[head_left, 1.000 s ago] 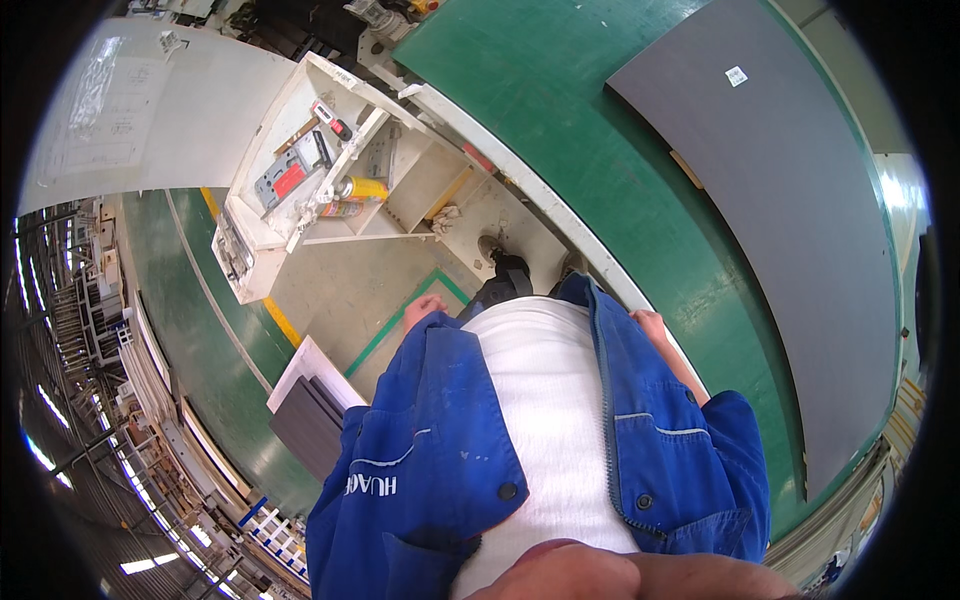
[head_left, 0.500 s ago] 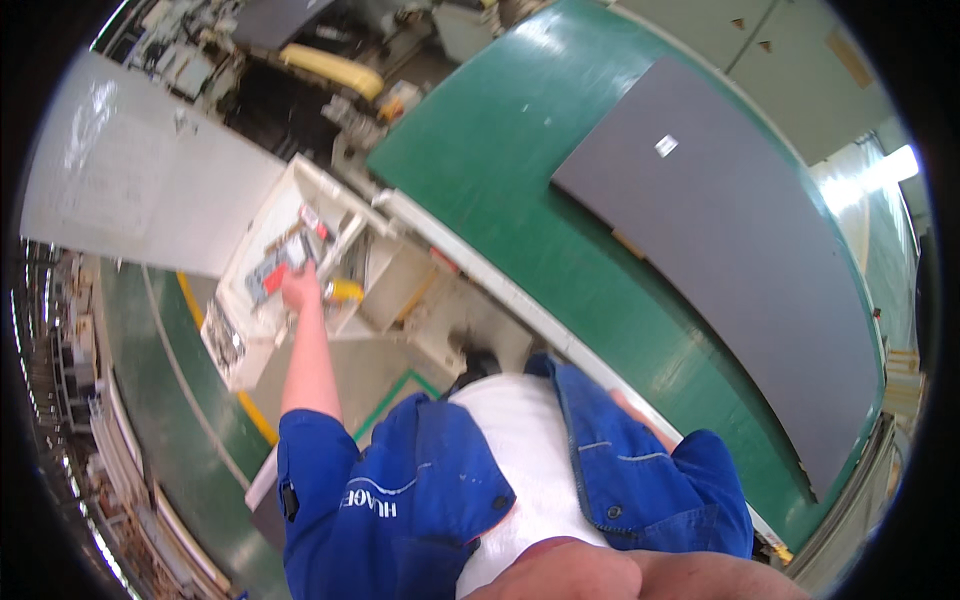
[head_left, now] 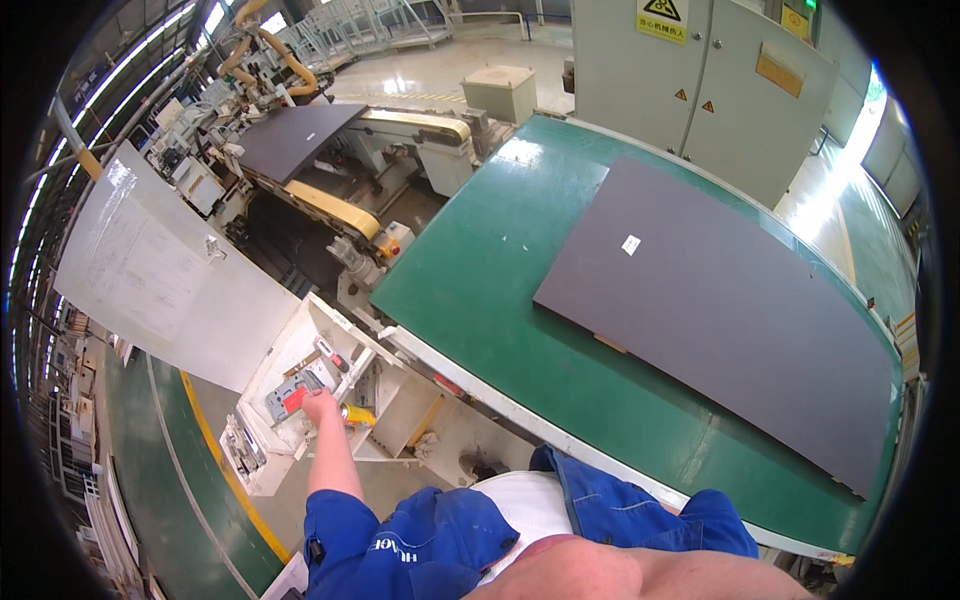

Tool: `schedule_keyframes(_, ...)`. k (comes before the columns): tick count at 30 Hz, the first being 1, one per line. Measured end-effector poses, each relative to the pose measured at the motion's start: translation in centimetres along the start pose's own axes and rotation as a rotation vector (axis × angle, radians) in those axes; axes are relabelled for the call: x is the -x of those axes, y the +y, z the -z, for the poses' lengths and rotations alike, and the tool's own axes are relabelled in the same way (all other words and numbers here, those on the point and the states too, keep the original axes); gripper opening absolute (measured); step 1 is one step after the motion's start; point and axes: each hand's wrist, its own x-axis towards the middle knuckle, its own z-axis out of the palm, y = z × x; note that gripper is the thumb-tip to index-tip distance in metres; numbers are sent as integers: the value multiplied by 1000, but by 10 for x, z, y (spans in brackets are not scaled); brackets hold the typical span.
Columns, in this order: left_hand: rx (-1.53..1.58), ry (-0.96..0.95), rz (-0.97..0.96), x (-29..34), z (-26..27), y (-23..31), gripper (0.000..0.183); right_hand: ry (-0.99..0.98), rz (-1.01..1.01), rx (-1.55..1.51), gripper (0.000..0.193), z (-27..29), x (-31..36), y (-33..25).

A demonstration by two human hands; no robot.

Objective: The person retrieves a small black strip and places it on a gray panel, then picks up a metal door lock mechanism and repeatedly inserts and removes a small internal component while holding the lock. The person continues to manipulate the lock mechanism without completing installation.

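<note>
My left hand [head_left: 320, 406] reaches into a shallow white wooden tray [head_left: 268, 432] at the left. Its fingers look closed beside a flat grey item with a red patch [head_left: 292, 402]; what they grip, if anything, is hidden. Close to the wrist lies a yellow tool [head_left: 357, 414], and farther up the tray a red-and-black handled item [head_left: 330, 353]. Only a sliver of my right hand [head_left: 672, 508] shows at the green table's near edge, its fingers out of sight. On that green table [head_left: 470, 260] rests a large dark grey panel [head_left: 720, 310] with a small white label.
A white board [head_left: 180, 270] stands beyond the tray. Open shelves [head_left: 405, 400] sit below the table edge. Past the table are a conveyor with yellow belts [head_left: 335, 208], another dark panel [head_left: 295, 145], an orange robot arm [head_left: 285, 60] and a grey cabinet [head_left: 700, 90].
The view has tilted up, bringing in more of the hall and machinery, and the scene sits lower in the picture. My left hand stays at the same spot in the tray.
</note>
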Motion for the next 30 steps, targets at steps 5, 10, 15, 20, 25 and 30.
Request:
schedule_keyframes(5, 502, 164, -110, 14, -3, -5, 25, -19, 211, -90, 31, -37, -16, -75)
schedule_keyframes(10, 560, -16, -146, 71, 9, 7, 23, -37, 326, -282, 23, -25, -18, -162)
schedule_keyframes(15, 634, -766, -101, 199, 0, 7, 19, -218, 615, -564, 20, -25, 16, -264)
schedule_keyframes(20, 466, -1128, -193, 269, 7, 33, 14, -505, 802, -701, 30, -26, 71, -321)
schedule_keyframes(25, 390, -1227, -254, 276, 24, 64, 10, -468, 862, -755, 18, -18, 97, -336)
schedule_keyframes(30, 576, -1321, -83, 290, 31, 73, 23, -524, 763, -986, 18, -22, 104, -330)
